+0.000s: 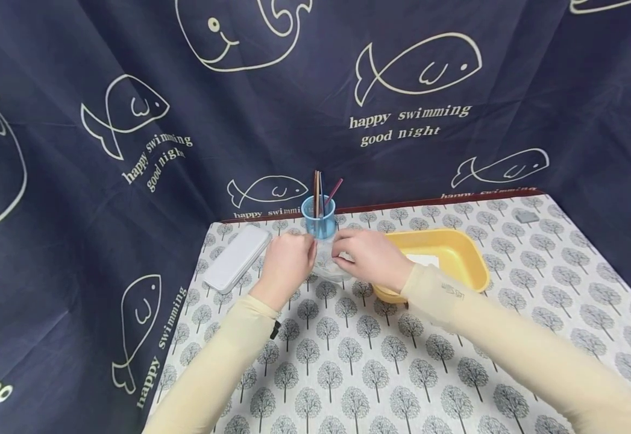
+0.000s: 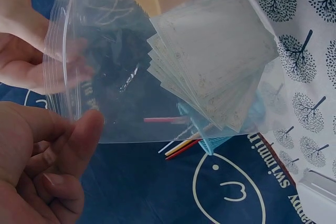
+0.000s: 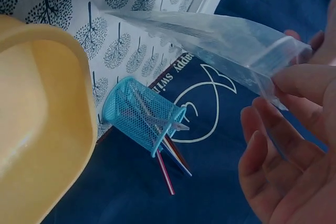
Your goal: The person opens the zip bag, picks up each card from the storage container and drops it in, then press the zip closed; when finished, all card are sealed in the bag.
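Both hands are at the top edge of a clear zip bag (image 2: 115, 72) that hangs upright above the table. Several pale square paper sheets (image 2: 210, 45) with printed corners lie fanned inside it. My left hand (image 1: 288, 259) pinches one end of the zip strip; in the left wrist view its fingertip lies at the bag's corner. My right hand (image 1: 372, 254) pinches the strip's other end, some of its fingers showing through the plastic. In the right wrist view the bag (image 3: 220, 38) appears nearly edge-on, its zip end between the hands.
Behind the bag stands a blue mesh pen cup (image 1: 319, 224) holding several thin sticks or pens. A yellow basin (image 1: 469, 259) with a white paper (image 1: 423, 260) inside is to the right. At the left lies a white case (image 1: 238, 258); a small grey object (image 1: 527, 216) sits far right.
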`<state>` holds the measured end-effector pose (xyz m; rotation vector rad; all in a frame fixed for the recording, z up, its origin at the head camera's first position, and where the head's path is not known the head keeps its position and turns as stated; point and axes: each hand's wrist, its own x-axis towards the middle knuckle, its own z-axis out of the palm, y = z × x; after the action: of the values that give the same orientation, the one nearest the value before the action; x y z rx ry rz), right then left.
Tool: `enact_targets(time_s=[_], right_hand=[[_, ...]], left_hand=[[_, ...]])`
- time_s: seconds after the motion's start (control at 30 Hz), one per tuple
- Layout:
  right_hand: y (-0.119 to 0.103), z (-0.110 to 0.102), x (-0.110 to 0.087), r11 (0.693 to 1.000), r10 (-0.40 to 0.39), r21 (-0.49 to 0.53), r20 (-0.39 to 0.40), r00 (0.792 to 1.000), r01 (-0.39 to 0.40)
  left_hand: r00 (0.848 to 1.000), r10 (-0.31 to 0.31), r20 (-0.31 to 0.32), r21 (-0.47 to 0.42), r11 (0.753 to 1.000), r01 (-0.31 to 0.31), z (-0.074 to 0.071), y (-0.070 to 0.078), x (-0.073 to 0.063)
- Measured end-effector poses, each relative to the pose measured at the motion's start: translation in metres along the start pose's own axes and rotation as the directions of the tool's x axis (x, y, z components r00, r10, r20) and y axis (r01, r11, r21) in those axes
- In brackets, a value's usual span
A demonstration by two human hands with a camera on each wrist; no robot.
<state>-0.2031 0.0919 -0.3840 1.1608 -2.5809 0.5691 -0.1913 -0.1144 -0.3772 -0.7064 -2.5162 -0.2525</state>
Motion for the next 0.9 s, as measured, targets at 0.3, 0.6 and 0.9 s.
enact_targets(time_s=[0.3,0.6,0.9], right_hand=[[0.012,-0.022,-0.014,0.997,0.053,0.057,-0.053,0.997,-0.050],[0.063,-0.040,-0.036,0.972,0.234,0.011,-0.025,0.972,-0.234],[0.112,-0.034,-0.064,0.927,0.375,-0.031,0.081,0.924,-0.373]], left_hand=[[0.999,-0.028,0.024,-0.015,0.999,0.029,-0.002,0.000,-0.001],[0.999,-0.036,0.036,-0.016,0.999,0.036,-0.003,-0.001,-0.002],[0.999,-0.023,0.027,-0.031,0.999,0.024,-0.002,0.000,-0.002]])
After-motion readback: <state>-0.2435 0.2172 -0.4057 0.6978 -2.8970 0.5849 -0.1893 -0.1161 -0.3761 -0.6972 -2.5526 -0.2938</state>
